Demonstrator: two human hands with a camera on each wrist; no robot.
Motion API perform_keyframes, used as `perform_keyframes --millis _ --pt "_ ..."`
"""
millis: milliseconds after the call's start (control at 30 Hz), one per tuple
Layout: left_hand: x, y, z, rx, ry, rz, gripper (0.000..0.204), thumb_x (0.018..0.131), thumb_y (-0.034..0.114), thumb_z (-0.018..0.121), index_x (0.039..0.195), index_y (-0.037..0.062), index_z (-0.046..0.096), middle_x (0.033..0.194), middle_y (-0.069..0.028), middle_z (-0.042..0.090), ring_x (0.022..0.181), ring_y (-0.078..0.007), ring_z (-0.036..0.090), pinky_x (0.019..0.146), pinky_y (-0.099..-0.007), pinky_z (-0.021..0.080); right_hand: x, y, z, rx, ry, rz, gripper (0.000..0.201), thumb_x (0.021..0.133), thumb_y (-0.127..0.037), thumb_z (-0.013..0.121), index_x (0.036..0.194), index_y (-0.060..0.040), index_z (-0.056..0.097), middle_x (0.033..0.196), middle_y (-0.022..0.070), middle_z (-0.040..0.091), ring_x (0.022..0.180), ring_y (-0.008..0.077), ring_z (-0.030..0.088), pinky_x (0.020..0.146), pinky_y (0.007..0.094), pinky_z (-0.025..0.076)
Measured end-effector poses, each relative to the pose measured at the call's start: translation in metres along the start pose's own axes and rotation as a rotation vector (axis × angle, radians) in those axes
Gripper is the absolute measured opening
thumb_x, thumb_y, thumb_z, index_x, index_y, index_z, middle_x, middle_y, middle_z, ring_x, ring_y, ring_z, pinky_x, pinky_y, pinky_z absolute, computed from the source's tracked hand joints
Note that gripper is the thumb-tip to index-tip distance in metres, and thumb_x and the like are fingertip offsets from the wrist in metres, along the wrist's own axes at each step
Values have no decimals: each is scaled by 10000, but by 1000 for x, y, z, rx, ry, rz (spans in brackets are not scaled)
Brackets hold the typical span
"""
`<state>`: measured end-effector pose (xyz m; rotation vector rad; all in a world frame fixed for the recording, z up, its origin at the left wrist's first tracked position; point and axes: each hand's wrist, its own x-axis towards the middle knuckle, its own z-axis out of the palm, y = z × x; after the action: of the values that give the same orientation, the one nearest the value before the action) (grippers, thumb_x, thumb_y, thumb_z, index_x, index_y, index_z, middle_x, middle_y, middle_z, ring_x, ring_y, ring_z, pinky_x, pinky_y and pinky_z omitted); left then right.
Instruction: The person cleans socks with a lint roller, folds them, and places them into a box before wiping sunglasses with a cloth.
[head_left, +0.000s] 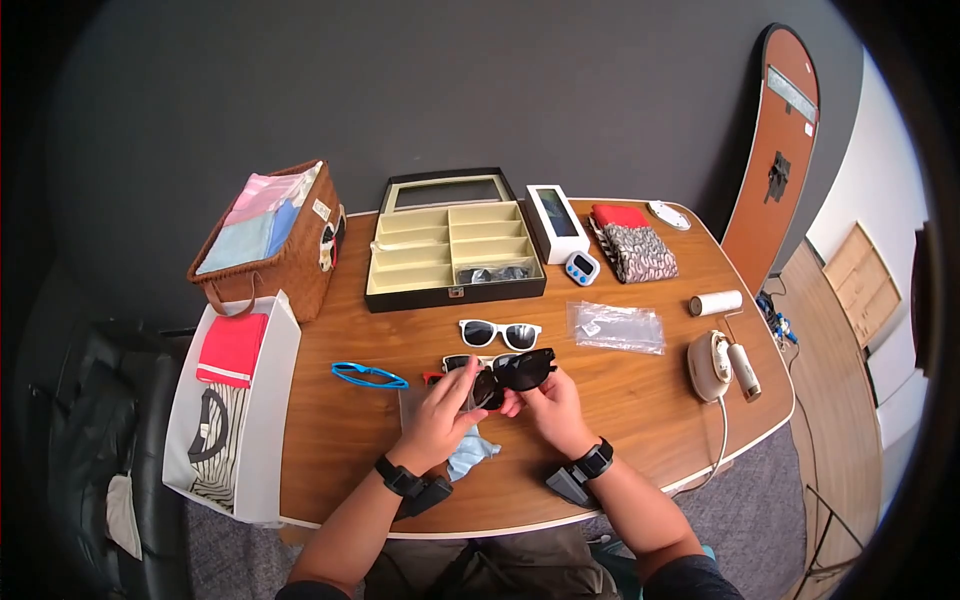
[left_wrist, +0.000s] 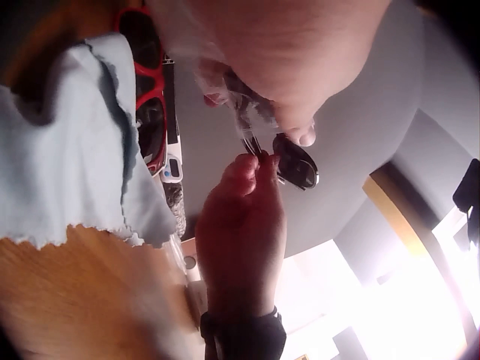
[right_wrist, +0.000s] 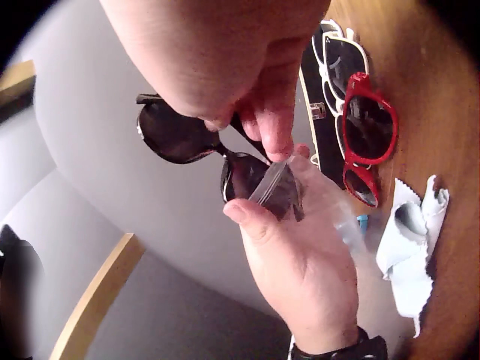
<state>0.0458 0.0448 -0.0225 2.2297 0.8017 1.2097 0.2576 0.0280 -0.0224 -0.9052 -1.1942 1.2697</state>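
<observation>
Black sunglasses [head_left: 525, 370] are held up between both hands, one lens inside a clear plastic bag [right_wrist: 330, 199]. The left hand [head_left: 436, 420] grips the bag and the covered lens, thumb on the near side in the right wrist view. With thumb and fingers the right hand [head_left: 562, 410] pinches the folded temples, also seen in the left wrist view. Below the hands lie a light blue cloth [head_left: 470, 452] and red-framed sunglasses [right_wrist: 367, 127], with white-framed sunglasses [head_left: 500, 335] farther back.
Blue glasses [head_left: 370, 376] lie at left. Behind stands an open compartment case [head_left: 410, 295] with wrapped glasses inside. A white box [head_left: 558, 225], timer [head_left: 582, 267], plastic bags [head_left: 615, 328], lint roller [head_left: 715, 303] and iron [head_left: 708, 368] are rightward; a basket [head_left: 275, 280] and white bin [head_left: 262, 440] flank the left.
</observation>
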Motion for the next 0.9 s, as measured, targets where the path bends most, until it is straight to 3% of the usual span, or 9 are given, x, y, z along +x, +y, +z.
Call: perform_keyframes --millis 133,200,300,433,500,600,800,900 --pt "1 4 0 -28 15 -91 871 835 107 779 1563 12 311 1315 -187 587 1223 -374 550 1064 -434 427 -6 4 3 -75 -45 -72 116 994 -7 582 1104 13 615 923 98 705 790 169 702 699 282 579" --pt "6 11 -5 179 35 -49 885 766 162 837 1516 17 391 1249 -173 600 1158 -365 567 1047 -469 415 -6 3 3 -430 39 -303 146 937 6 642 1081 0 663 953 87 722 845 164 702 725 281 556" --pt "6 10 -6 396 54 12 823 717 164 848 1434 24 469 1172 -167 609 1114 -376 569 1022 -491 413 -10 -9 7 -524 39 -364 172 890 -5 699 1062 -12 682 957 95 726 870 170 695 741 297 539" --pt "5 6 0 397 111 32 703 730 124 795 1367 31 513 1083 -161 606 1065 -393 565 986 -500 429 -12 -10 16 -457 -2 -295 224 864 29 687 1083 -19 686 950 128 718 848 227 697 757 315 543" --pt "4 4 5 410 47 43 645 752 111 746 1347 21 514 1102 -170 603 1061 -390 569 988 -501 440 -7 3 20 -598 6 -519 272 840 63 671 1094 -33 694 922 131 697 806 276 675 735 338 536" --pt "6 12 6 393 49 61 591 785 87 702 1342 14 516 1080 -169 605 1035 -373 580 971 -489 447 -3 9 23 -635 -72 -488 316 825 91 651 1108 -40 699 911 129 676 780 302 653 710 362 527" --pt "3 9 2 365 88 -26 619 779 103 728 1348 4 503 1038 -160 603 986 -364 590 899 -472 467 -17 -8 29 -580 -72 -430 337 861 92 622 1170 -34 668 947 103 674 810 188 658 691 287 524" --pt "3 12 -2 361 120 -42 642 771 114 747 1352 0 498 1031 -158 600 971 -360 590 880 -466 469 -23 -7 22 -298 -70 -327 215 966 -23 599 1177 18 613 934 65 660 853 109 628 740 279 523"
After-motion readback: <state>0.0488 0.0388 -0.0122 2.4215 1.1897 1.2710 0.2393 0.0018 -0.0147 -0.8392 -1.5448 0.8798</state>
